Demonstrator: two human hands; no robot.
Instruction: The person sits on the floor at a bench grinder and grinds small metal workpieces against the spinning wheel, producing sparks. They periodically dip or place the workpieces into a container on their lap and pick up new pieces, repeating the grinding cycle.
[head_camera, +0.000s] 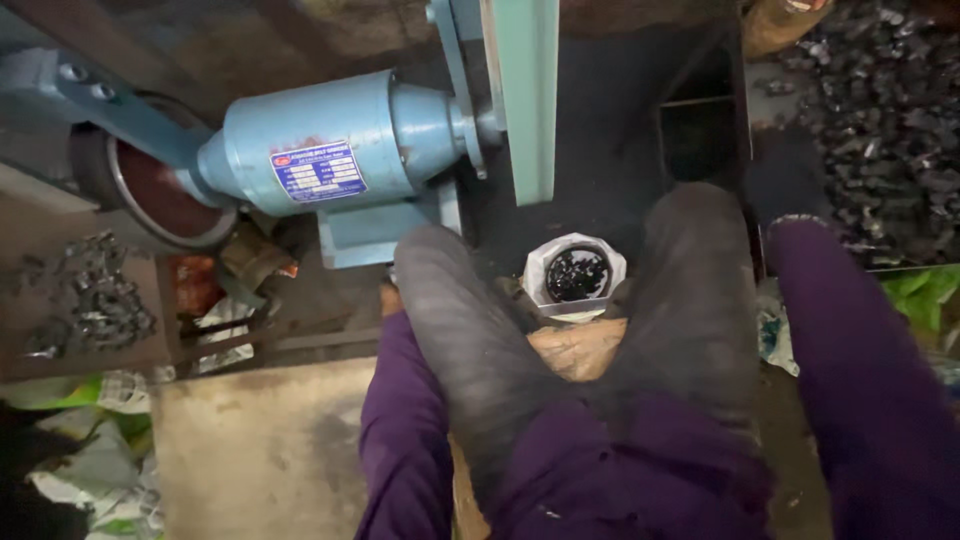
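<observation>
Round white cup (575, 275) of glossy dark bits (small, shiny) beside the smooth blue motor (320, 150).

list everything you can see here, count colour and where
bench grinder motor: one, light blue, upper left
grinding wheel: one, dark reddish, far left of the motor
green panel: one, pale green, top centre
small container: one, white, holding dark pieces, centre between the knees
dark metal parts pile: many, black, upper right
small metal parts: many, grey, left
green bags: some, green, right edge
crumpled wrapping: some, whitish-green, lower left
knees: two, in dusty dark trousers, centre
sleeve: purple, right side; hands not in view
</observation>
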